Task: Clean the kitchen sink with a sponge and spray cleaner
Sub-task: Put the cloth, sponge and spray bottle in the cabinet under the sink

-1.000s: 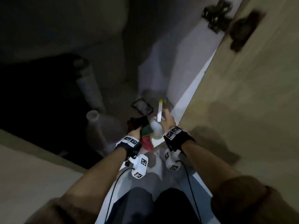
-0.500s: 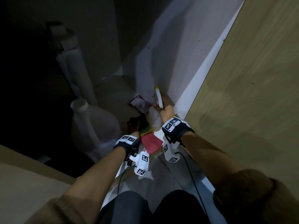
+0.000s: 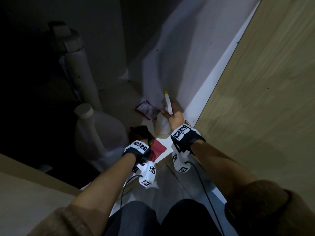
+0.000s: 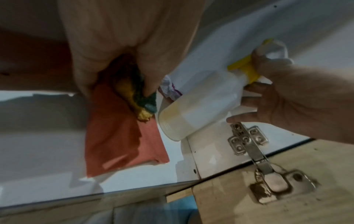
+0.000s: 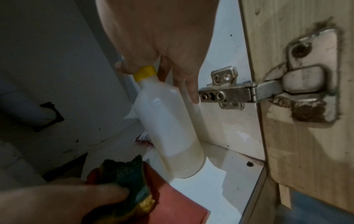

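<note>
My right hand grips a translucent white spray bottle by its yellow-collared neck. The bottle is tilted, its base close to the white cabinet floor near the right front corner. Just to its left, my left hand holds a yellow and green sponge bunched together with a red cloth. The sponge and the red cloth sit a little apart from the bottle's base. The sink is not in view.
This is the dark inside of a cabinet. A big white jug and a white drain pipe stand at the left. A pink packet lies behind the bottle. The wooden door hangs open at right on a metal hinge.
The head view has swung lower and closer into the cabinet. Both hands keep their holds and stay side by side at the cabinet's right front corner.
</note>
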Tool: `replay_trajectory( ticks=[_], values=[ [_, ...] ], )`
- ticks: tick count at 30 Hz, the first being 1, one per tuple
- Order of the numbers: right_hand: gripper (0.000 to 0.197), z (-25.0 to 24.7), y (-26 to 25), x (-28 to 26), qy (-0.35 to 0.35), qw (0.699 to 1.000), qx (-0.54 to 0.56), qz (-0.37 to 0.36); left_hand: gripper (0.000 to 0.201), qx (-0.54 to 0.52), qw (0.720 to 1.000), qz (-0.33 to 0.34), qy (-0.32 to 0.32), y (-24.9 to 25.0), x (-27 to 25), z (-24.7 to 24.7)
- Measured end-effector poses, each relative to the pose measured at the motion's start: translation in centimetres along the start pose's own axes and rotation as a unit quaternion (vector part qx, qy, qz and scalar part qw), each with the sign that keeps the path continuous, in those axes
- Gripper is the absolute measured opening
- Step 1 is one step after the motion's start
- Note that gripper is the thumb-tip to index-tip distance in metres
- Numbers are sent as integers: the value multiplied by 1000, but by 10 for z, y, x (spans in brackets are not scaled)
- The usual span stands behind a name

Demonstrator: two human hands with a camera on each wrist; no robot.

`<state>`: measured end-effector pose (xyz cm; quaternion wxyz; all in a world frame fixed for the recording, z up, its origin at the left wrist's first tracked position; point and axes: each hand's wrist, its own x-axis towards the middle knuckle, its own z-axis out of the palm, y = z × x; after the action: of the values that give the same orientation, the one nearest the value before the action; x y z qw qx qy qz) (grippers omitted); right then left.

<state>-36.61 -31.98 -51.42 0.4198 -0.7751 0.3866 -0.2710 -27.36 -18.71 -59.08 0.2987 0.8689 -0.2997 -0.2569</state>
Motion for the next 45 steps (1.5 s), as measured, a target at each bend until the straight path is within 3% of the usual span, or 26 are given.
replay_trajectory(
  ticks=[4, 7, 10, 13, 18, 19, 24, 27, 30, 34, 36, 39, 42, 45],
  values=[
    [51, 0, -2, -7, -22, 997, -50, 46, 68, 8, 995, -95, -20, 35, -27, -8],
    [63, -14, -14, -21, -63, 985, -112, 117, 64, 86, 990, -63, -91, 43, -45, -17],
    [67, -43, -43, -41, -111, 971, -151, 148, 57, 143, 984, -61, -86, 65, -71, -40],
    [58, -75, -76, -59, -132, 964, -173, 152, 41, 154, 983, -48, -91, 109, -109, -74],
    [41, -150, -163, -90, -158, 959, -153, 177, 20, 183, 970, -6, -160, 170, -183, -132],
    [40, -165, -182, -96, -159, 959, -163, 169, 20, 209, 963, 13, -169, 184, -200, -146],
    [31, -254, -283, -124, -134, 960, -194, 152, 55, 295, 932, 88, -193, 259, -282, -223],
    [40, -312, -347, -137, -134, 959, -211, 132, 54, 322, 915, 168, -174, 315, -319, -277],
    [37, -365, -401, -145, -130, 956, -248, 89, 50, 318, 901, 265, -129, 373, -347, -335],
    [26, -426, -448, -152, -74, 958, -275, 41, 60, 317, 854, 411, -35, 424, -367, -401],
    [33, -451, -457, -155, -34, 955, -292, 44, 64, 333, 854, 399, 14, 436, -366, -427],
    [52, -486, -451, -160, -10, 932, -345, 109, 63, 325, 894, 303, 69, 435, -358, -453],
    [56, -513, -428, -172, 9, 905, -369, 210, 71, 331, 923, 187, 62, 417, -354, -469],
    [59, -533, -402, -188, 3, 862, -410, 298, 73, 343, 926, 147, 55, 390, -356, -479]
  ],
)
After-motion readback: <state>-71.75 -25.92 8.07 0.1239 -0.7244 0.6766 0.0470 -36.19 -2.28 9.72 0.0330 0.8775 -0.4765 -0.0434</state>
